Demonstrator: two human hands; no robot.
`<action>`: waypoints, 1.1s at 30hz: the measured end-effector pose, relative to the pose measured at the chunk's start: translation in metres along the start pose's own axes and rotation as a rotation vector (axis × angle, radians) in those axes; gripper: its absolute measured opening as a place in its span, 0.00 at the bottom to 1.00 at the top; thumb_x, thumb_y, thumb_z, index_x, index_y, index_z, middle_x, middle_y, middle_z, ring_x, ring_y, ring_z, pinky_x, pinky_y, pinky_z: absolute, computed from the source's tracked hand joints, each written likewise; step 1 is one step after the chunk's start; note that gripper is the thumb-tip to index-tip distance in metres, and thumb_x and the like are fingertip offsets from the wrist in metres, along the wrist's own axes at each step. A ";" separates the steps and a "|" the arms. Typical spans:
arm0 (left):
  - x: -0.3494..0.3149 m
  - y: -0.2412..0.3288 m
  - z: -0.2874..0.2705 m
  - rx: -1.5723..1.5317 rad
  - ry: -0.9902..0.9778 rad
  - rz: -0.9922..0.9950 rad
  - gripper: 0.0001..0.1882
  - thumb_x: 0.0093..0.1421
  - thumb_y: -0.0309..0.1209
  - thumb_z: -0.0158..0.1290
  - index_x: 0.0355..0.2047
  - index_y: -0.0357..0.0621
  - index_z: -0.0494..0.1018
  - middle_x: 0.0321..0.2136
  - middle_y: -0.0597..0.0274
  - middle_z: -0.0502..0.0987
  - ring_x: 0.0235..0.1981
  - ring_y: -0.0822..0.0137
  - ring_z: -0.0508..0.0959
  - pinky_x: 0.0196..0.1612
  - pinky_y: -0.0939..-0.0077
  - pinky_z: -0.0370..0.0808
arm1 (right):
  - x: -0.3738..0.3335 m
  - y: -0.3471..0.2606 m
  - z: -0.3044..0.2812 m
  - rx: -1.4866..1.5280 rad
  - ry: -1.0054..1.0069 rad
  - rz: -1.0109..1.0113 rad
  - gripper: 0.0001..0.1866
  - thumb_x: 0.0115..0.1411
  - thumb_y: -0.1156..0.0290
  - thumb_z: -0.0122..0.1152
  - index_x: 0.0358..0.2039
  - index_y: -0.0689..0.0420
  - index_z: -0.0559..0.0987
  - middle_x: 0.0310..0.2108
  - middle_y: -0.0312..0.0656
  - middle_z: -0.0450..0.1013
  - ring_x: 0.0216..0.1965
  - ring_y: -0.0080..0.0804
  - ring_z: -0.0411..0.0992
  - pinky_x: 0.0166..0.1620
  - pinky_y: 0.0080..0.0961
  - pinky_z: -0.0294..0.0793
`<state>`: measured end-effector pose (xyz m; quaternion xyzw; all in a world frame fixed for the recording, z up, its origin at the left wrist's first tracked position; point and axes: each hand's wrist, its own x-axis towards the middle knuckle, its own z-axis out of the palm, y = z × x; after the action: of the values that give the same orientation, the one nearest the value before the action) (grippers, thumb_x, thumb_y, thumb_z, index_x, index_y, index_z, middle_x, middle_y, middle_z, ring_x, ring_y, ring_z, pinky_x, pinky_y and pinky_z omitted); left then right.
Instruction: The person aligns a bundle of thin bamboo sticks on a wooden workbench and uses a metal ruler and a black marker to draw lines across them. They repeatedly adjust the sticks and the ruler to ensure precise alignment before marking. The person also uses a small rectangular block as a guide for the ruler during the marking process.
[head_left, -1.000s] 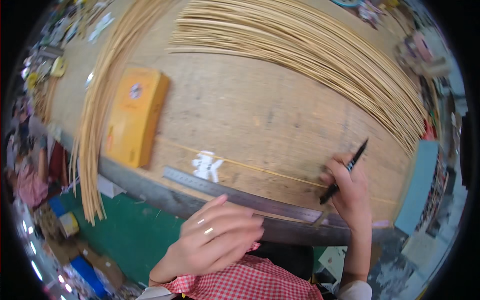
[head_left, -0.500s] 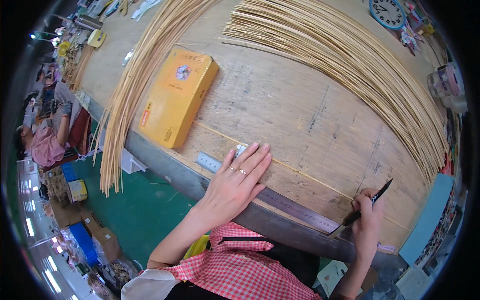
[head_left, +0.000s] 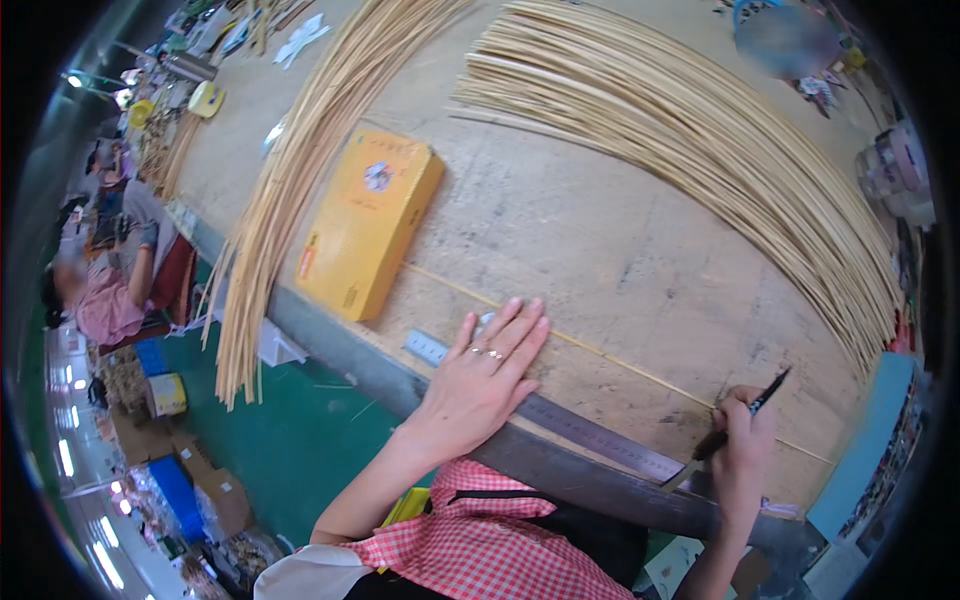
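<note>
My left hand [head_left: 480, 385] lies flat, fingers stretched out, across a metal ruler [head_left: 600, 437] and a thin bamboo strip [head_left: 620, 362]. Part of a small whitish thing [head_left: 487, 320] shows by the fingers; the rest is hidden. My right hand [head_left: 743, 445] is closed round a black-handled knife [head_left: 708, 446]. Its narrow blade-like end points down toward the table's near edge, and a dark pointed end sticks out at the upper right. The right fingertips are at the bamboo strip, which runs on past them to the right. Whether they pinch it, I cannot tell.
A yellow box [head_left: 368, 225] stands left, at the strip's far end. One bundle of bamboo strips [head_left: 300, 170] overhangs the table's left edge; another bundle [head_left: 690, 140] curves along the far right. A blue-green block [head_left: 862, 445] sits right. Another person [head_left: 110, 295] sits beyond on the left.
The whole view has shifted slightly, so table things appear a little lower. Both hands keep nearly the same places on the ruler and strip, and the knife stays in my right hand.
</note>
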<state>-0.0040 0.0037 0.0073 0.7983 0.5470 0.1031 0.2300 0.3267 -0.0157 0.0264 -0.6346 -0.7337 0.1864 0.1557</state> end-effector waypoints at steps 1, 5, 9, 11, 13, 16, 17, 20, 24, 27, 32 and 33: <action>0.000 0.000 0.002 0.000 0.004 0.002 0.40 0.59 0.33 0.61 0.70 0.45 0.60 0.72 0.56 0.58 0.73 0.52 0.57 0.70 0.40 0.55 | 0.001 0.000 -0.002 -0.018 -0.006 -0.004 0.16 0.43 0.90 0.59 0.34 0.62 0.72 0.38 0.50 0.71 0.42 0.52 0.70 0.44 0.41 0.69; 0.002 0.001 0.002 -0.002 0.016 0.000 0.39 0.59 0.32 0.61 0.70 0.46 0.60 0.71 0.56 0.59 0.73 0.52 0.58 0.70 0.42 0.55 | 0.024 0.011 -0.010 0.036 0.109 -0.101 0.16 0.45 0.89 0.61 0.36 0.61 0.73 0.39 0.50 0.72 0.41 0.53 0.71 0.43 0.41 0.71; 0.001 0.003 0.001 0.010 0.017 -0.015 0.38 0.59 0.30 0.61 0.70 0.46 0.61 0.71 0.56 0.59 0.72 0.52 0.58 0.70 0.42 0.55 | 0.093 0.028 -0.022 -0.049 0.302 -0.160 0.17 0.51 0.89 0.60 0.42 0.62 0.75 0.42 0.52 0.72 0.42 0.53 0.72 0.43 0.39 0.72; 0.003 0.002 0.002 0.013 0.026 -0.002 0.38 0.59 0.31 0.60 0.70 0.45 0.61 0.71 0.56 0.59 0.72 0.52 0.58 0.70 0.41 0.55 | 0.123 0.040 -0.022 -0.198 0.372 -0.219 0.15 0.53 0.87 0.61 0.42 0.62 0.75 0.42 0.52 0.72 0.42 0.52 0.72 0.43 0.40 0.72; 0.001 0.002 0.000 0.014 0.030 0.005 0.38 0.59 0.31 0.60 0.70 0.46 0.61 0.71 0.56 0.59 0.72 0.52 0.58 0.70 0.41 0.54 | 0.140 0.049 -0.014 -0.219 0.356 -0.220 0.14 0.54 0.86 0.61 0.41 0.62 0.75 0.42 0.51 0.72 0.42 0.51 0.72 0.43 0.40 0.72; 0.001 0.001 0.002 -0.005 0.035 0.006 0.38 0.60 0.31 0.60 0.69 0.46 0.61 0.71 0.57 0.59 0.72 0.53 0.58 0.70 0.42 0.54 | 0.146 0.065 -0.008 -0.232 0.364 -0.205 0.11 0.53 0.85 0.62 0.38 0.62 0.76 0.39 0.49 0.73 0.40 0.48 0.73 0.41 0.38 0.72; 0.001 0.001 0.002 -0.014 0.037 0.007 0.38 0.60 0.31 0.60 0.69 0.46 0.61 0.71 0.57 0.59 0.72 0.53 0.58 0.70 0.42 0.54 | 0.145 0.067 -0.006 -0.241 0.379 -0.206 0.11 0.53 0.85 0.62 0.37 0.62 0.76 0.38 0.48 0.73 0.40 0.48 0.73 0.40 0.38 0.72; 0.000 0.000 0.002 -0.016 0.030 0.002 0.37 0.60 0.32 0.60 0.69 0.47 0.61 0.71 0.57 0.59 0.73 0.54 0.58 0.71 0.42 0.54 | 0.136 0.063 -0.008 -0.092 0.464 -0.268 0.13 0.50 0.90 0.59 0.36 0.62 0.76 0.37 0.47 0.74 0.35 0.42 0.73 0.36 0.33 0.72; -0.002 -0.002 0.002 -0.005 0.043 0.008 0.36 0.60 0.33 0.60 0.69 0.47 0.62 0.71 0.57 0.59 0.73 0.53 0.58 0.70 0.41 0.55 | 0.114 0.062 -0.014 -0.034 0.478 -0.341 0.15 0.49 0.92 0.58 0.37 0.64 0.77 0.37 0.50 0.75 0.34 0.40 0.73 0.35 0.30 0.73; -0.001 -0.002 0.004 0.003 0.059 0.014 0.36 0.60 0.32 0.60 0.68 0.46 0.63 0.71 0.56 0.59 0.72 0.53 0.59 0.69 0.41 0.57 | 0.086 0.058 -0.012 0.035 0.424 -0.358 0.15 0.48 0.92 0.59 0.37 0.65 0.77 0.37 0.51 0.74 0.34 0.41 0.73 0.36 0.31 0.73; 0.000 0.000 0.004 -0.017 0.097 0.008 0.37 0.57 0.30 0.63 0.67 0.47 0.64 0.68 0.55 0.61 0.71 0.50 0.60 0.68 0.40 0.60 | 0.038 0.049 -0.010 0.105 0.266 -0.304 0.17 0.47 0.93 0.56 0.37 0.65 0.76 0.36 0.50 0.73 0.34 0.42 0.73 0.37 0.30 0.73; 0.000 -0.001 0.005 -0.017 0.123 0.018 0.37 0.56 0.30 0.63 0.67 0.48 0.65 0.66 0.54 0.62 0.70 0.49 0.61 0.67 0.40 0.61 | 0.030 0.050 -0.009 0.116 0.215 -0.269 0.17 0.47 0.94 0.55 0.38 0.65 0.76 0.37 0.50 0.73 0.36 0.42 0.73 0.38 0.29 0.73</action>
<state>-0.0025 0.0023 0.0025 0.7932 0.5522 0.1586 0.2016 0.3702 0.0207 0.0110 -0.5369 -0.7791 0.1373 0.2931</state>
